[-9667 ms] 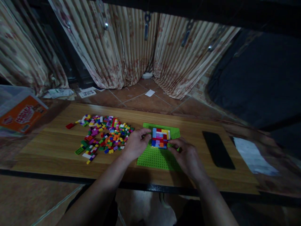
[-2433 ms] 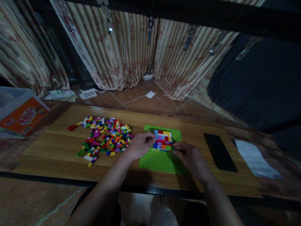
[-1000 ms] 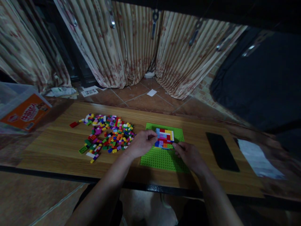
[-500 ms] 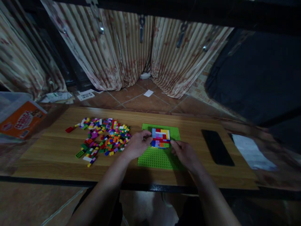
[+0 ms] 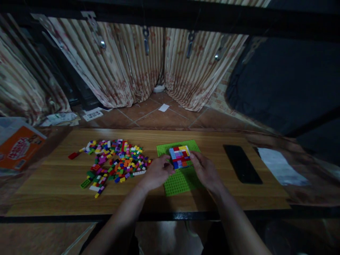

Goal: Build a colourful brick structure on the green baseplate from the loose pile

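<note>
A small flat build of coloured bricks [image 5: 180, 157] sits between the person's two hands, over the far half of a green studded plate [image 5: 178, 185] on the wooden tabletop [image 5: 127, 202]. Seen from the person, it lies forward of the wrists, right of the left hand [image 5: 159, 170] and left of the right hand [image 5: 205, 169]. Its outline looks close to square, so no long axis stands out; build and plate alike are turned a little, the right end of each far edge lying farther from the person than the left.

Neither hand is clearly nearer. The left has its fingers bent at the near left corner of the build, while the right lies along the right edge, fingers stretched forward and covering part of the plate. Whether either one grips the build, presses it or only rests against it, I cannot tell; the fingertips are too dim and partly hidden.

Loose bricks [image 5: 120, 161] spread over the tabletop beyond the left hand, with a long white brick [image 5: 139, 173] at the pile's near right edge. Well to the right of the right hand lies a black phone-like slab [image 5: 242, 163], slanted, with a white sheet [image 5: 282, 166] beyond it.
</note>
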Demonstrator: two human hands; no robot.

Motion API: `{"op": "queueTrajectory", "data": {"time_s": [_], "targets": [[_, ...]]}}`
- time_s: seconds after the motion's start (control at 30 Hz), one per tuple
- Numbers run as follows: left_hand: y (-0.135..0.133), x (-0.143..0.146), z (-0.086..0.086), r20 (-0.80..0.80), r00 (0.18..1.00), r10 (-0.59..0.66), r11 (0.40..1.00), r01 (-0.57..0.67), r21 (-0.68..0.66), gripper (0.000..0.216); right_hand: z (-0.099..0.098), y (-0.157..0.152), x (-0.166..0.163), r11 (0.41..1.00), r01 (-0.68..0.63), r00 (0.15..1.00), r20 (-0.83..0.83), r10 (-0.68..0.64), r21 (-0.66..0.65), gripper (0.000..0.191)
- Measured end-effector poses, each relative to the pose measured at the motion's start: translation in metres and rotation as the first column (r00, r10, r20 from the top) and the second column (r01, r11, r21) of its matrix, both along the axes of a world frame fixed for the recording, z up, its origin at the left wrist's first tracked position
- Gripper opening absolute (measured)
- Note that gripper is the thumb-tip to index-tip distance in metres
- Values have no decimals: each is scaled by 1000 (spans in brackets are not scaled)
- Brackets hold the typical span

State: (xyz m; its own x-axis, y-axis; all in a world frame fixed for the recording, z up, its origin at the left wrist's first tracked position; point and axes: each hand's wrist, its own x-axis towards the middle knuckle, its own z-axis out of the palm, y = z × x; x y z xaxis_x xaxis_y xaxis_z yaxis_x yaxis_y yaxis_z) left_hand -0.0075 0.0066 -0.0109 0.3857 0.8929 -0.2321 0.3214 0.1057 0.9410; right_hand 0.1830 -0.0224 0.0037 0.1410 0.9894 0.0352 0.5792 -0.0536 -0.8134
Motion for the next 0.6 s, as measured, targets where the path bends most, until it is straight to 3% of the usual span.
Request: {"op": "queueTrajectory", "data": {"time_s": [0.37, 0.5, 0.6], "targets": [[-40, 42, -10, 153, 974, 164, 986, -160, -40, 23, -10, 15, 5, 995, 92, 994, 51, -94, 37, 50], [-45, 43, -9, 87, 980, 181, 983, -181, -17, 33, -15, 18, 6, 996, 69, 991, 107, -75, 52, 52], [-46, 38, -3, -13, 995, 100, 993, -99, 60, 22, -16, 18, 5, 994, 65, 980, 181, -80, 89, 49]]}}
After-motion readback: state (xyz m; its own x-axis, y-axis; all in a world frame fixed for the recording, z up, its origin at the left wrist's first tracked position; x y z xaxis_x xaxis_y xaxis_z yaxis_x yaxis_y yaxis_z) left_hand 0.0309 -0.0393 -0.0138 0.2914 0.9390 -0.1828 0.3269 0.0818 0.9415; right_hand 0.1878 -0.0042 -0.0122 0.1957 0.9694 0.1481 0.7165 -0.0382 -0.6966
